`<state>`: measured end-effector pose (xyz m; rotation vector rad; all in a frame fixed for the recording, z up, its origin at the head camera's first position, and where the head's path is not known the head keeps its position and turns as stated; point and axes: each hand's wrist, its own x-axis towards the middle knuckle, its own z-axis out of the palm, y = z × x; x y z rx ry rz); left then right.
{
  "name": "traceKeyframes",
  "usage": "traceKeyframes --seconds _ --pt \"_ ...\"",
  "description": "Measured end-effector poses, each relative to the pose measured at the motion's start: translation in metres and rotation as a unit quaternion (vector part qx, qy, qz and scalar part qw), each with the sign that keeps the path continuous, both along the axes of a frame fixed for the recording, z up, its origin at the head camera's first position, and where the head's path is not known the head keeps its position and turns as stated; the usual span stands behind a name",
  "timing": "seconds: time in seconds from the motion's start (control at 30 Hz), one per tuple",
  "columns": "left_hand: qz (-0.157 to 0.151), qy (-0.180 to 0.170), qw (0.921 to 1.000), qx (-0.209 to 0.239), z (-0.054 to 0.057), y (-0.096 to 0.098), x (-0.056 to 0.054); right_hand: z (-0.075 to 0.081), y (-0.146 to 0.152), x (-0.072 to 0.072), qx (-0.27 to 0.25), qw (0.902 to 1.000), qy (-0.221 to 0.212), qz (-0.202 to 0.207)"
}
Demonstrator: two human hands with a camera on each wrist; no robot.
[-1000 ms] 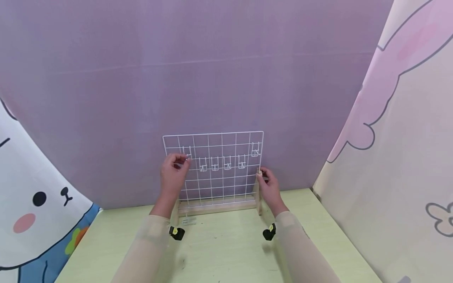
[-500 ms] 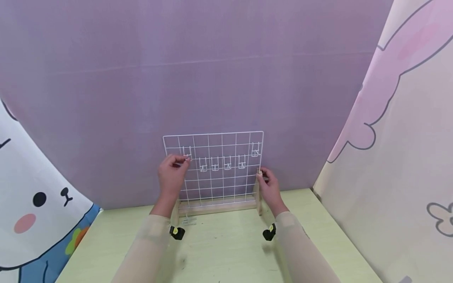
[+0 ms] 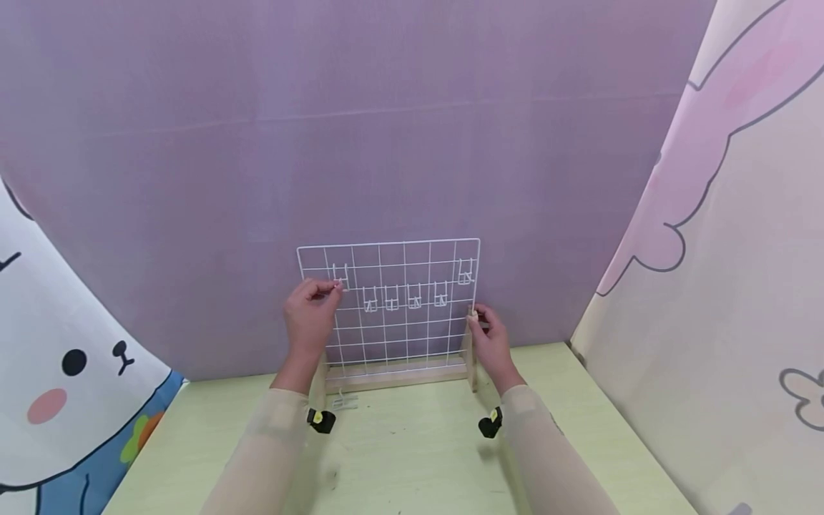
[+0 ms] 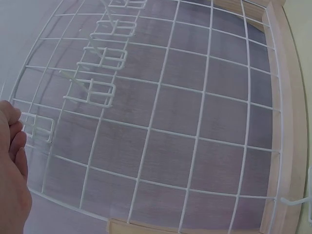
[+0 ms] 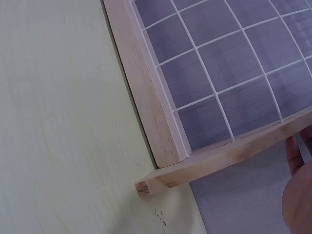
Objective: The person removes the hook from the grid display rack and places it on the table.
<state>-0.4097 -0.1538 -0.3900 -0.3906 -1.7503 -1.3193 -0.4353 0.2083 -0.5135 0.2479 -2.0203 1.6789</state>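
Note:
A white wire grid panel [image 3: 393,332] stands upright in a wooden stand [image 3: 399,381] at the back of the table. My left hand [image 3: 310,315] is at the panel's upper left, where thumb and fingertips pinch the lower end of a white wire hook [image 4: 41,127]. This hook overlaps the grid wires in the head view. My right hand [image 3: 491,343] grips the stand's right wooden post [image 5: 219,163] near its top; in the right wrist view only part of that hand shows. A row of several similar hooks [image 3: 391,299] hangs across the middle, and another hook [image 3: 465,273] hangs upper right.
One loose white hook [image 3: 345,403] lies on the pale table [image 3: 412,458] by the stand's left foot. A purple cloth backdrop [image 3: 386,143] rises close behind the panel. Printed cartoon cloths flank the table, a bear-like one [image 3: 84,415] left and a pink one [image 3: 727,286] right.
My left hand has drifted slightly left, and the top of the pinched hook sits a little higher. The right hand keeps its grip on the post.

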Motion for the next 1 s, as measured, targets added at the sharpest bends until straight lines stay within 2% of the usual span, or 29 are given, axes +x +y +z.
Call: traceKeyframes --seconds 0.2,0.43,0.67,1.0 --pt "0.005 0.013 0.9999 0.002 0.0051 0.0005 -0.0003 0.0000 0.0007 0.0000 -0.001 1.0000 0.000 0.003" --pt "-0.006 0.038 0.9991 0.016 0.0098 0.0025 0.0032 0.0006 0.0000 0.0004 0.000 1.0000 -0.005 0.002" --pt "-0.010 0.040 0.9988 0.028 0.0095 0.0019 0.0057 0.0000 0.0012 0.0001 -0.001 0.9999 -0.006 0.009" --pt "-0.007 0.039 0.9990 0.021 0.0066 -0.0004 0.0078 -0.0035 0.0018 -0.0025 -0.010 0.9999 -0.006 0.011"
